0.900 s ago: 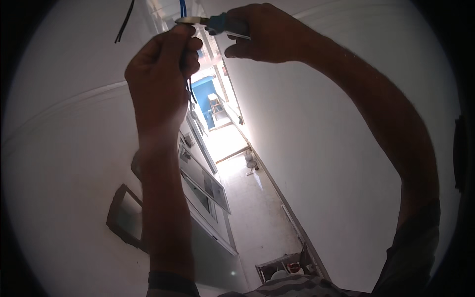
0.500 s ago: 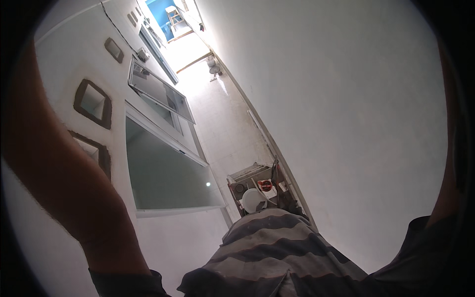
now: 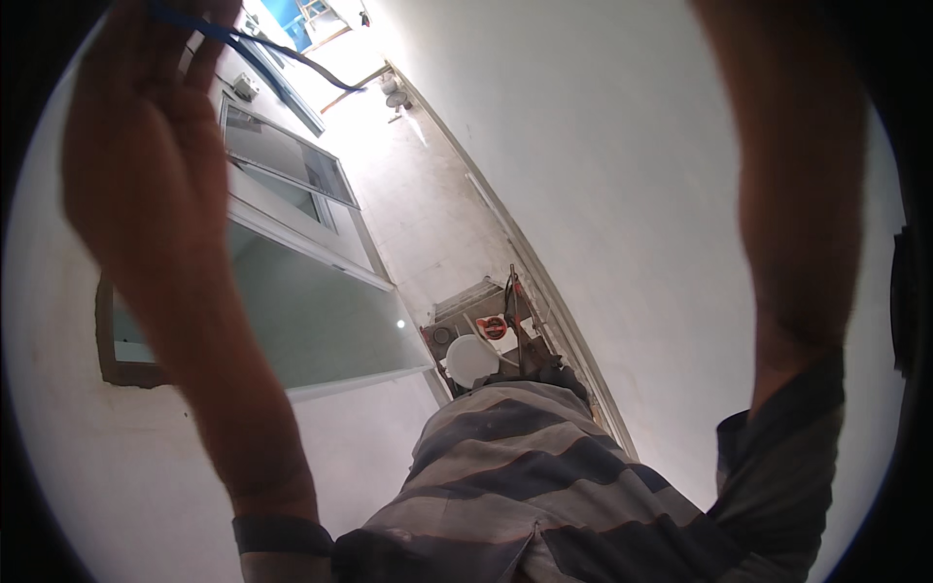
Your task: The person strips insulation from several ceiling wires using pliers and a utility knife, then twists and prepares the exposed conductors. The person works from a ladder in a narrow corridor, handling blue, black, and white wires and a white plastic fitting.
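Observation:
My left hand (image 3: pixel 146 146) is raised at the upper left, its back and wrist in plain sight. Its fingers, partly cut off by the top edge and blurred, close around a thin blue cable (image 3: pixel 219 32). From the fingers the cable trails to the right, and its free part looks darker toward the tip. My right forearm (image 3: pixel 802 185) reaches up along the right side past the top edge, so that hand lies outside the picture. White wall stands beside this forearm.
Far below lies a pale floor (image 3: pixel 394 180). Under me is a platform (image 3: pixel 476 299) with a white bucket (image 3: pixel 472 361) and a red-and-black tool (image 3: pixel 494 328). A window sash (image 3: pixel 292 155) juts out on the left, near a square wall opening (image 3: pixel 126 373). A white wall (image 3: pixel 603 194) runs along the right.
My left hand has come into view with the blue cable. My right forearm has swung inward, toward the middle. The surroundings have shifted a little up and left in the picture.

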A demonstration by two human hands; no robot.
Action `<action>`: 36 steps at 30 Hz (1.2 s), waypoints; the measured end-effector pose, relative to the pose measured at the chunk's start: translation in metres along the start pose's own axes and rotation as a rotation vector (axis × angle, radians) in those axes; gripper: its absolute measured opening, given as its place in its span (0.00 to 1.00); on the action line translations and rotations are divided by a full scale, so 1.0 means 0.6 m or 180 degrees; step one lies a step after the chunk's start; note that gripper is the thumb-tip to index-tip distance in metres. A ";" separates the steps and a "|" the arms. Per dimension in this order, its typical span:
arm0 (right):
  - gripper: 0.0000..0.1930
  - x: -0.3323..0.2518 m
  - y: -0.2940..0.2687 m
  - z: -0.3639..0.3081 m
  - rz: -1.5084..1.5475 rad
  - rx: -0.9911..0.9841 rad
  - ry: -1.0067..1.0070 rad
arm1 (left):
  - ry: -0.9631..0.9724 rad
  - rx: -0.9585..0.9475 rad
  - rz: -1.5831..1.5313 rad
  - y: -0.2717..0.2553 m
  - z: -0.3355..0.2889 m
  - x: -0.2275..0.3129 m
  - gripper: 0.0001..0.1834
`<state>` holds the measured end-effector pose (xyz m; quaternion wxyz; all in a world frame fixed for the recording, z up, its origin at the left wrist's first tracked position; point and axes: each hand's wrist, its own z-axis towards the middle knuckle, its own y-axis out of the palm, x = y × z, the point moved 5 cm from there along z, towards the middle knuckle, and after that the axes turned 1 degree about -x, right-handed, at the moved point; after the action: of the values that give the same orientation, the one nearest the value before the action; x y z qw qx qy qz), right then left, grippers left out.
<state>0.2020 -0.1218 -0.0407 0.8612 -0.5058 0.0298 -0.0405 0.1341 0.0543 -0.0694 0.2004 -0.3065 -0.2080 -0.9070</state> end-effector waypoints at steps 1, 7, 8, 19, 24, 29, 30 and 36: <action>0.13 0.011 0.012 -0.018 0.0286 0.0244 0.0356 | -0.0209 0.0117 -0.0037 0.014 -0.038 -0.033 0.16; 0.12 0.066 0.256 -0.193 0.3113 0.0858 0.2028 | -0.1603 0.0227 -0.0144 0.069 -0.255 -0.202 0.11; 0.12 0.065 0.281 -0.220 0.3115 0.0916 0.2155 | -0.1907 0.0308 -0.0357 0.086 -0.283 -0.214 0.11; 0.15 0.131 0.588 -0.686 0.1746 0.0142 0.4380 | -0.3570 -0.1118 0.1268 -0.021 -0.493 -0.376 0.25; 0.13 0.072 0.692 -0.874 0.0798 0.0127 0.5157 | -0.3544 -0.1089 0.1796 -0.147 -0.563 -0.344 0.22; 0.07 -0.029 0.809 -1.075 0.3603 0.0422 0.7319 | -0.3314 -0.0382 0.2292 -0.259 -0.579 -0.233 0.18; 0.07 -0.043 0.811 -1.096 0.3389 0.0358 0.7536 | -0.3086 -0.0084 0.2294 -0.278 -0.555 -0.200 0.16; 0.15 0.020 0.926 -1.024 0.3262 -0.0528 0.6590 | -0.0144 0.0560 0.3438 -0.244 -0.243 0.127 0.11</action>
<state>0.1793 -0.3871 -0.8253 0.3043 -0.2142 0.9248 -0.0794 -0.0624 0.0854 -0.1633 0.6580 -0.3713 -0.1005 -0.6474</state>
